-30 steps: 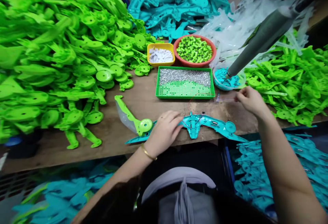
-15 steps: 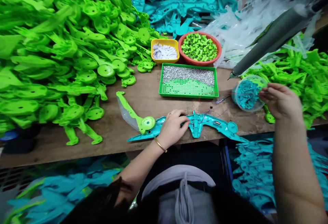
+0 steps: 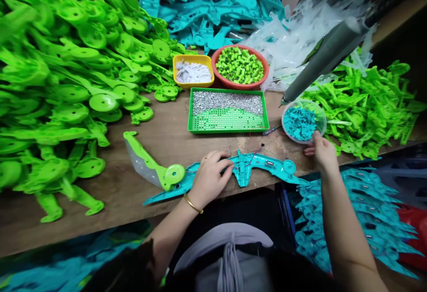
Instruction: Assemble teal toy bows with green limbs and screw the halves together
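Observation:
My left hand (image 3: pixel 209 177) lies on a teal bow-shaped toy shell (image 3: pixel 267 165) at the table's front edge, fingers curled over its middle, where thin red wires show. A green arm piece with a clear blade (image 3: pixel 150 169) lies joined to the shell's left end. My right hand (image 3: pixel 320 152) reaches to the near rim of a clear bowl (image 3: pixel 303 123) of small teal pieces, which stands on the table; the fingertips pinch at the rim. A grey powered screwdriver (image 3: pixel 320 58) hangs over the bowl, tip down.
A green tray of silver screws (image 3: pixel 196 125), a yellow dish of white bits (image 3: pixel 192 58) and a red bowl of green cylinders (image 3: pixel 263 74) stand mid-table. Green part heaps (image 3: pixel 66 60) (image 3: pixel 367 100) flank them, with teal parts (image 3: pixel 207 7) behind. More teal shells (image 3: pixel 350 207) lie below right.
My right hand drew back from a wire, lifted and tilted the clear bowl, then set it down flat nearer the tray. My left hand stayed on the teal shell.

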{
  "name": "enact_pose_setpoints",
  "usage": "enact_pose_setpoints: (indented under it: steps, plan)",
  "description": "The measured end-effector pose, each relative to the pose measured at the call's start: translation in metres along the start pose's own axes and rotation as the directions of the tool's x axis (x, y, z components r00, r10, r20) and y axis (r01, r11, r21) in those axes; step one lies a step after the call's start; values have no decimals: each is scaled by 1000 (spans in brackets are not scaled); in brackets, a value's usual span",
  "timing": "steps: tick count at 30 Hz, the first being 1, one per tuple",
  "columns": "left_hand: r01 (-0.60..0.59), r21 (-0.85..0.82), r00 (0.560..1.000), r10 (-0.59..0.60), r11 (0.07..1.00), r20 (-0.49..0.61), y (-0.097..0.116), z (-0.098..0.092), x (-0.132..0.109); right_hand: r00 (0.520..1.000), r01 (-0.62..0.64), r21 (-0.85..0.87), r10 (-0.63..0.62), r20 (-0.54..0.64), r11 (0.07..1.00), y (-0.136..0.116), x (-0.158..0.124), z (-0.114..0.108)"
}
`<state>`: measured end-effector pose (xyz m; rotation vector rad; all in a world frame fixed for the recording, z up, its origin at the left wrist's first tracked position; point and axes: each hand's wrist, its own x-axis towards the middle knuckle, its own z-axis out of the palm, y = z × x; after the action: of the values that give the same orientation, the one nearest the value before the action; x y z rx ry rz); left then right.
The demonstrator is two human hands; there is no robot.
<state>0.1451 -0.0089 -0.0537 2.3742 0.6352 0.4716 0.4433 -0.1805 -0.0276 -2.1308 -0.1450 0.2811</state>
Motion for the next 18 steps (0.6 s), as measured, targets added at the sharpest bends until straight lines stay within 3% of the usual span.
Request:
enact_pose_setpoints:
  steps: [3,7,11,15,18]
  plan:
    - [-6,4,1000,6,1000,-3,-1,0,-1,998,-16,-62,20,54,998,-6,11,7]
    - [-1,12,1000,1,1000,2,1,-1,0,997,52,-199,-41,58,979,-40,39,9]
    - [-17,37,1000,16,999,10,4,-5,1,989,96,-279,-58,139,955,-68,64,32]
    - [-43,89,999,42,995,18,4,-6,0,964,61,-234,4,267,970,-76,70,66]
    - [-48,105,999,45,993,30,3,-4,0,947,15,-206,52,316,979,-72,68,73]
